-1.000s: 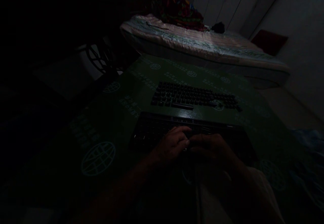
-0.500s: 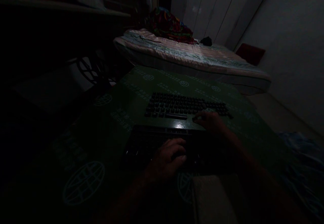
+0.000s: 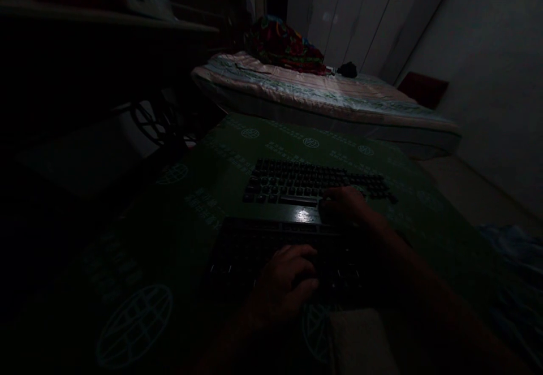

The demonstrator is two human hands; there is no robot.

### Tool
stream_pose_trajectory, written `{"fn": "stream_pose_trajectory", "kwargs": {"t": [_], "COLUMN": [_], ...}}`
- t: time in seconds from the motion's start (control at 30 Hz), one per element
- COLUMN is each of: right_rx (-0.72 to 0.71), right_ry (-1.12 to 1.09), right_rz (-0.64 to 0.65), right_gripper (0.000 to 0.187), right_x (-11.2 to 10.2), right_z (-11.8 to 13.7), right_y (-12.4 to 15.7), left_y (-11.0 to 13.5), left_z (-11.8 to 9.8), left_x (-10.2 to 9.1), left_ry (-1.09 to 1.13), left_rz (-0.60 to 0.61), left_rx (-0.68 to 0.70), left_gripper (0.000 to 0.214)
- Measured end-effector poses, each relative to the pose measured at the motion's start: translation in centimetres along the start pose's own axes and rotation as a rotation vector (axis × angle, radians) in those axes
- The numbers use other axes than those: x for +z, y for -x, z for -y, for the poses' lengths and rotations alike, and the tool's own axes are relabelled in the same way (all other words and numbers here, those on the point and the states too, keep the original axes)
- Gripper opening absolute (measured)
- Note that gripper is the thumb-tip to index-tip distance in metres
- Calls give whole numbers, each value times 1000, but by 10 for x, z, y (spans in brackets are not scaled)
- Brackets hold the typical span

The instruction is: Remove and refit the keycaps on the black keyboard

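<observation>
Rows of loose black keycaps (image 3: 292, 182) lie in keyboard order on a green table (image 3: 203, 166), with the long space bar (image 3: 298, 201) at their near edge. My right hand (image 3: 348, 202) reaches to the right end of the space bar, thumb and fingers pinched on a small dark keycap, which is mostly hidden. Closer to me is a black keyboard base (image 3: 241, 245), too dark to show its details. Over its middle rests my left hand (image 3: 288, 279), fingers slightly bent and the thumb apart, holding nothing that I can see.
A beige block-like thing (image 3: 360, 335) is at the table's near edge. Beyond the table stands a bed (image 3: 339, 100) with a red patterned blanket (image 3: 286, 47). On the left is a dark sewing-machine-like stand with a wheel (image 3: 148, 123). Blue cloth (image 3: 513, 245) lies at the right.
My right hand has drawn its fingers in slightly beside the space bar. My left hand stays on the keyboard base. The whole view has shifted a little, so things appear lower.
</observation>
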State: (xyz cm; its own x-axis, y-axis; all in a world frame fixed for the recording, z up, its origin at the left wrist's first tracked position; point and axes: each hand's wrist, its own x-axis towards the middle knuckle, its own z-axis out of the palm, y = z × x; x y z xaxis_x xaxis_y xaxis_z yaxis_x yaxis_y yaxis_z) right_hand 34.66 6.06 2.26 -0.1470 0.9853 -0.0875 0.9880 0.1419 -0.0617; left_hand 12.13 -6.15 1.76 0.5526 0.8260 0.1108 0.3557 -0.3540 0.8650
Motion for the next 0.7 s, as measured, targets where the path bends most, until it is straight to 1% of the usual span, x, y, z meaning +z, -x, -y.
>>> {"fn": "stream_pose_trajectory", "kwargs": {"t": [0.2, 0.33, 0.7], "right_rx": [12, 18, -7], "right_ry": [-6, -14, -3], "right_rz": [19, 18, 12], "right_gripper": [31, 28, 30], "right_x": [1, 2, 4], "right_z": [-2, -3, -3], "right_y": [-1, -1, -4], "left_y": [-1, -1, 0], "left_z": [2, 3, 0], "left_x": [1, 1, 0], "left_ry": [-15, -32, -49], "left_rz": [-10, -12, 2], "left_rx": [17, 36, 13], "left_gripper": [7, 7, 6]}}
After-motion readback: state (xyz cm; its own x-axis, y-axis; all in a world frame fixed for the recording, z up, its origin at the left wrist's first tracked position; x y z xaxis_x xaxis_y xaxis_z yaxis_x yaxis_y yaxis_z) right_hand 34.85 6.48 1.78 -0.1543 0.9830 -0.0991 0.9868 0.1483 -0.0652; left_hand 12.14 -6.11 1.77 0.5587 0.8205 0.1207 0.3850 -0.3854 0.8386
